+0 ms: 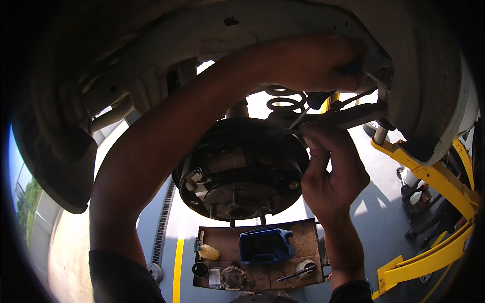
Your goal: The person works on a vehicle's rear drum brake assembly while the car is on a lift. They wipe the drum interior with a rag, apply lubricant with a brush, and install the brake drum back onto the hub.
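My left arm reaches up and across to the right, and my left hand (346,63) is closed in shadow beside the underbody, a small bluish patch showing among its fingers. My right hand (333,169) is raised at the right rim of the brake assembly (242,166), thumb and forefinger pinched together; what lies between them is too dark to make out. The round backing plate carries dark brake parts and a wheel hub (237,202) with several studs. Between my hands a thin metal shaft (299,118) slants up toward a dark blue handle-like piece (318,99).
A coil spring (285,98) stands behind the brake. Yellow lift arms (422,166) are at the right. Below, a brown work tray (217,236) bears a blue open container (267,245), a yellowish bottle (208,252), a dark cup (200,269) and a white pot (306,266) with a brush-like tool.
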Demonstrator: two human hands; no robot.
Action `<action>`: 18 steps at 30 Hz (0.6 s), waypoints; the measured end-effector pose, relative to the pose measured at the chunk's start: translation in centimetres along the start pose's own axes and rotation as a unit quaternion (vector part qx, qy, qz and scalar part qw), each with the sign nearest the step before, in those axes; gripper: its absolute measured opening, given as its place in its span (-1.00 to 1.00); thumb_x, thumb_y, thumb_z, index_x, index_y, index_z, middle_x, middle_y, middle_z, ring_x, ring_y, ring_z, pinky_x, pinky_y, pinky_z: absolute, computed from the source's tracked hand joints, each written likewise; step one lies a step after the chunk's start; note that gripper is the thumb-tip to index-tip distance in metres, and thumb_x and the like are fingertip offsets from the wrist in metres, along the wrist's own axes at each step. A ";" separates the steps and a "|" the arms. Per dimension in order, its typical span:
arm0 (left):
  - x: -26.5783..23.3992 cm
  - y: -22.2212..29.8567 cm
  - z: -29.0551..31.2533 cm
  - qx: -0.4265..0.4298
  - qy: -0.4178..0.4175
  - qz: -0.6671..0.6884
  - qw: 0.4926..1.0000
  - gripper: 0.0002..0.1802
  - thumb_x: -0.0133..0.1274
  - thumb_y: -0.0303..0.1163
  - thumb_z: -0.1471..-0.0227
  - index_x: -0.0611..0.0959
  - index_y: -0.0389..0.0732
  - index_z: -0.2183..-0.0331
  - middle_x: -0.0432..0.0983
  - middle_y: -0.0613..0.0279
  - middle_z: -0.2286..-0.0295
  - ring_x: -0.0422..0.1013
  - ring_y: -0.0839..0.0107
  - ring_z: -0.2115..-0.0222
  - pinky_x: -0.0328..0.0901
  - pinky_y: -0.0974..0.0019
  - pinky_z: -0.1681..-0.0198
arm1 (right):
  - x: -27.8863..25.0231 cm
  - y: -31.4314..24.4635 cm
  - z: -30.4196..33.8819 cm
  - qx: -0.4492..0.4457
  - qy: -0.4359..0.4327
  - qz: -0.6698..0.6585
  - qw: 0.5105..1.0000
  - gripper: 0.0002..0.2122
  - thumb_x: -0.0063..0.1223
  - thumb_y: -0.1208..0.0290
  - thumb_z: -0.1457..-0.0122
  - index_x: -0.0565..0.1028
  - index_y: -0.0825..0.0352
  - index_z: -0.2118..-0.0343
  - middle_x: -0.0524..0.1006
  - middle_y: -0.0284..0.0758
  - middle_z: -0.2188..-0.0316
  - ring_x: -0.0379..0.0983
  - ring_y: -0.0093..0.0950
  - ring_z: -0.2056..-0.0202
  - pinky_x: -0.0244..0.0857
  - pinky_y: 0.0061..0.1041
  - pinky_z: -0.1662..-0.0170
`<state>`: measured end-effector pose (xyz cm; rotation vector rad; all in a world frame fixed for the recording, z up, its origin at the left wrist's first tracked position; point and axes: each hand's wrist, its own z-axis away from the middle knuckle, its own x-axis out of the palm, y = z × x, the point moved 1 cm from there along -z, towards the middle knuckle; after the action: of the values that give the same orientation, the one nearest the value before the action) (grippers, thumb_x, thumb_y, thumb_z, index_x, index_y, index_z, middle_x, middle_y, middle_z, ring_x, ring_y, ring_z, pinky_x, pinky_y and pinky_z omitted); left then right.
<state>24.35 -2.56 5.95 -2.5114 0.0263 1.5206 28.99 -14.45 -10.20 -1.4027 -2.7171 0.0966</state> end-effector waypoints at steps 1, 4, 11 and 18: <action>-0.2 0.1 0.0 -0.007 -0.012 0.006 1.000 -0.57 0.02 -0.02 -0.35 0.59 -0.24 0.15 0.58 0.07 0.40 0.56 0.16 0.35 0.40 0.08 0.18 | 0.2 0.1 0.0 -0.004 0.001 0.000 1.000 -0.64 0.16 0.87 -0.01 0.62 0.40 0.13 0.67 -0.19 0.27 0.66 -0.30 0.24 0.55 -0.41 0.19; -0.2 0.2 0.1 -0.018 -0.015 0.006 1.000 -0.58 0.03 -0.03 -0.34 0.60 -0.24 0.16 0.57 0.05 0.35 0.54 0.17 0.33 0.39 0.08 0.19 | 0.6 0.2 0.2 -0.009 0.003 -0.001 1.000 -0.63 0.15 0.88 0.01 0.62 0.40 0.13 0.66 -0.19 0.28 0.66 -0.30 0.25 0.55 -0.40 0.18; 0.0 0.1 0.0 -0.011 -0.007 0.010 1.000 -0.63 0.07 -0.05 -0.32 0.60 -0.19 0.17 0.55 0.08 0.35 0.52 0.20 0.34 0.38 0.10 0.20 | 1.3 0.8 0.3 -0.002 -0.007 -0.015 1.000 -0.59 0.11 0.91 0.05 0.60 0.40 0.11 0.65 -0.20 0.30 0.65 -0.30 0.27 0.54 -0.41 0.20; 0.0 0.2 0.0 -0.013 0.003 0.015 1.000 -0.59 0.07 -0.01 -0.31 0.60 -0.20 0.18 0.54 0.08 0.35 0.50 0.19 0.33 0.37 0.10 0.19 | 0.9 0.7 0.4 0.040 -0.016 -0.014 0.999 -0.61 0.08 0.92 0.02 0.60 0.38 0.15 0.65 -0.22 0.32 0.66 -0.39 0.30 0.54 -0.48 0.23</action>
<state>24.35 -2.71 5.89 -2.5460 0.0470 1.5358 28.95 -13.29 -10.60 -1.3517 -2.7254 0.2271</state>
